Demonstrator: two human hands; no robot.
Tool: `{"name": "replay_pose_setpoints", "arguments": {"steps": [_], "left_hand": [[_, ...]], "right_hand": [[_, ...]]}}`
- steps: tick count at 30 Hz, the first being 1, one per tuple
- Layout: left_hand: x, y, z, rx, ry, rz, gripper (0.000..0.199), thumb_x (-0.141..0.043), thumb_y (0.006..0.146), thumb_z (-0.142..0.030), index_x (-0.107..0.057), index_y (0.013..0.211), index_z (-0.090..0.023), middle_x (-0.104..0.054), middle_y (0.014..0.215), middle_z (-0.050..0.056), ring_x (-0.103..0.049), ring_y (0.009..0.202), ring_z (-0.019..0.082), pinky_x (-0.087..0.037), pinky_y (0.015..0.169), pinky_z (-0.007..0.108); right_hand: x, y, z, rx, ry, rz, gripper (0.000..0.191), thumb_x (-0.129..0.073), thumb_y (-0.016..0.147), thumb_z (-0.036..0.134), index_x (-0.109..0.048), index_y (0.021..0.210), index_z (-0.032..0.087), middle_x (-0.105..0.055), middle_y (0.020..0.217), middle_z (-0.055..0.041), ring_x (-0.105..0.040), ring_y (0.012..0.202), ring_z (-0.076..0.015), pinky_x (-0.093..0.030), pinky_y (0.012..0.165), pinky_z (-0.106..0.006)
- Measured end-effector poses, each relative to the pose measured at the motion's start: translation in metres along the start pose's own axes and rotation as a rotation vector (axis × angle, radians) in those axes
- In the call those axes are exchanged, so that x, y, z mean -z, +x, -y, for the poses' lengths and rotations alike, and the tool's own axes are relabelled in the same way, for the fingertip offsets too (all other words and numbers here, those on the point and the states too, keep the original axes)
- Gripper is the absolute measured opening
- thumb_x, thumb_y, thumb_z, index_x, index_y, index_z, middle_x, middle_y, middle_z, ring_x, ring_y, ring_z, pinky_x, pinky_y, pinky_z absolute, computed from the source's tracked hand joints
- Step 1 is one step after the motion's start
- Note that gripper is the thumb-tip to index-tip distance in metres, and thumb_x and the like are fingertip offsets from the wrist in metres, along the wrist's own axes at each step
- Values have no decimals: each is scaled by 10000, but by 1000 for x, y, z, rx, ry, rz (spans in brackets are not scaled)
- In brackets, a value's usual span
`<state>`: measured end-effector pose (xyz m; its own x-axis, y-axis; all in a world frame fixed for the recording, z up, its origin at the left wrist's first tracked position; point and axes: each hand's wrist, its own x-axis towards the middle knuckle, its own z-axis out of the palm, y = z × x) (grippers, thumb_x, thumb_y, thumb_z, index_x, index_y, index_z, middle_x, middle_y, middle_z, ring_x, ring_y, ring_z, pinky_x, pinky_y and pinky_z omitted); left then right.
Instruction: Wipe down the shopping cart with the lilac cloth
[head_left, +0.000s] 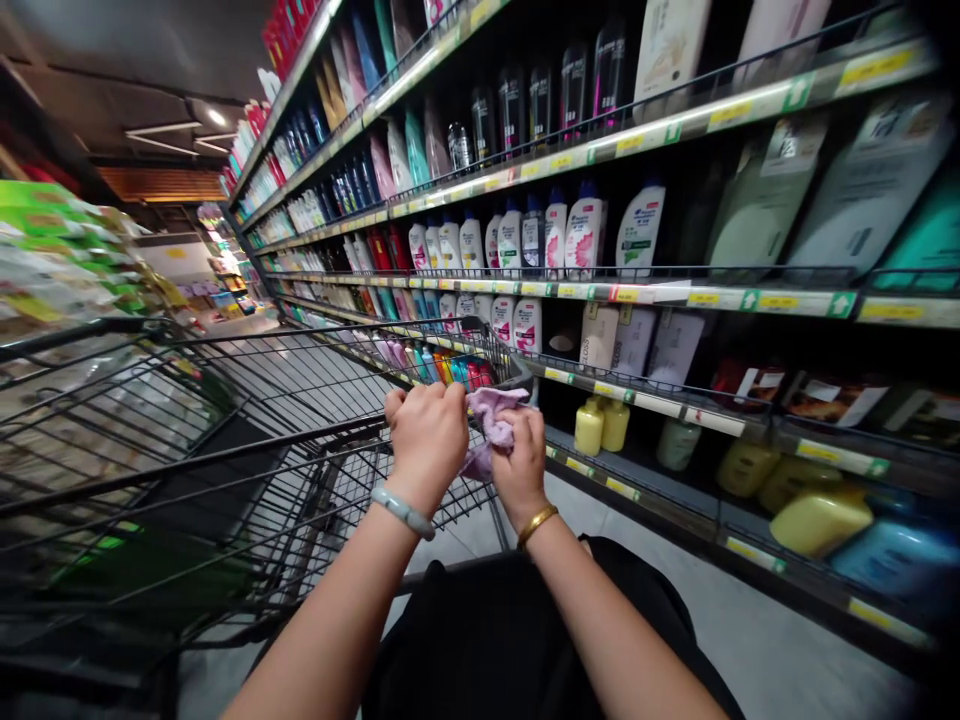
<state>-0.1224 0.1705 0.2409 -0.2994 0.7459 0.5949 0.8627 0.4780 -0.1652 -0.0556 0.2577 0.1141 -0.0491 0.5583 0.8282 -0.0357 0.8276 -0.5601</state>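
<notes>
In front of me is a black wire shopping cart (281, 437), seen from its side. My left hand (429, 432), with a pale bangle at the wrist, is closed over the cart's top rail. Just to its right, my right hand (519, 455), wearing a gold bangle, grips a crumpled light purple cloth (495, 408). The cloth lies against the corner of the cart's rim, and part of it is hidden behind my fingers.
Long store shelves (637, 293) on the right carry shampoo bottles (583, 235), boxes and yellow price tags. Yellow bottles (821, 520) lie on the lowest shelf. Blurred green packages (60, 235) are stacked at left. Grey tile floor (720, 590) runs between.
</notes>
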Motion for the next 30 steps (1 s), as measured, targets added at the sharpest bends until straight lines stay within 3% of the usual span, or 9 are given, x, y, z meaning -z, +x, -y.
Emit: {"name": "replay_pose_setpoints", "arguments": {"steps": [4,8,10,12,14,17,23,28,30], "left_hand": [[-4,3,-4,-3,10,1,266,-429,981,-230,-694,980,-213,-717,897,90,-637,941,301,-328,879,479],[6,4,10,-112,-9,54,450,-425,960,-128,-649,1335,-237,-749,1050,77,-659,990,252,-381,856,414],[16,3,25,-144,21,70,482,-423,982,-156,-601,1424,-229,-751,1116,83,-668,1001,249,-396,844,398],[25,2,41,-82,105,53,386,-440,1026,-324,-676,1322,-250,-758,1116,84,-674,1030,293,-390,836,418],[29,1,54,-23,155,117,399,-403,1042,-454,-749,1061,-254,-770,961,70,-695,928,299,-371,775,409],[29,1,60,5,195,204,495,-320,1057,-502,-682,855,-231,-731,770,58,-688,754,271,-277,632,362],[16,9,51,-13,238,187,497,-284,1057,-513,-649,866,-234,-712,748,57,-683,714,267,-163,557,339],[5,19,42,-12,227,126,506,-264,1057,-470,-669,880,-222,-717,756,83,-694,711,283,-179,553,334],[1,21,39,-10,213,109,528,-253,1056,-484,-673,879,-218,-718,754,88,-697,705,285,-187,549,330]], "right_hand": [[-1,1,-6,102,8,130,420,-534,767,64,-612,1139,243,-583,1180,-92,-574,1135,-266,-513,994,-448],[1,5,-32,-54,-48,-23,290,-550,783,81,-613,1025,228,-576,1093,-89,-585,1046,-264,-515,936,-446],[-1,5,-34,-122,-63,-54,282,-545,793,79,-610,1025,226,-575,1082,-88,-584,1030,-262,-509,936,-450],[-7,2,-24,-108,-49,0,321,-546,792,72,-620,1061,230,-578,1110,-91,-577,1061,-264,-505,954,-448],[-14,-1,-10,1,-14,125,385,-559,770,55,-639,1096,243,-585,1140,-87,-569,1100,-264,-499,978,-442],[-19,1,-1,165,25,254,434,-570,737,30,-665,1093,260,-606,1129,-73,-571,1096,-263,-493,983,-440],[-21,16,-17,-67,31,-43,310,-571,775,54,-646,1017,234,-582,1088,-82,-594,1055,-252,-521,931,-422],[-34,11,-4,128,12,179,433,-580,741,44,-667,1103,266,-619,1134,-79,-583,1070,-265,-515,947,-433],[-32,16,-14,111,20,135,414,-565,745,45,-672,1082,260,-617,1132,-78,-583,1068,-258,-515,940,-426]]}}
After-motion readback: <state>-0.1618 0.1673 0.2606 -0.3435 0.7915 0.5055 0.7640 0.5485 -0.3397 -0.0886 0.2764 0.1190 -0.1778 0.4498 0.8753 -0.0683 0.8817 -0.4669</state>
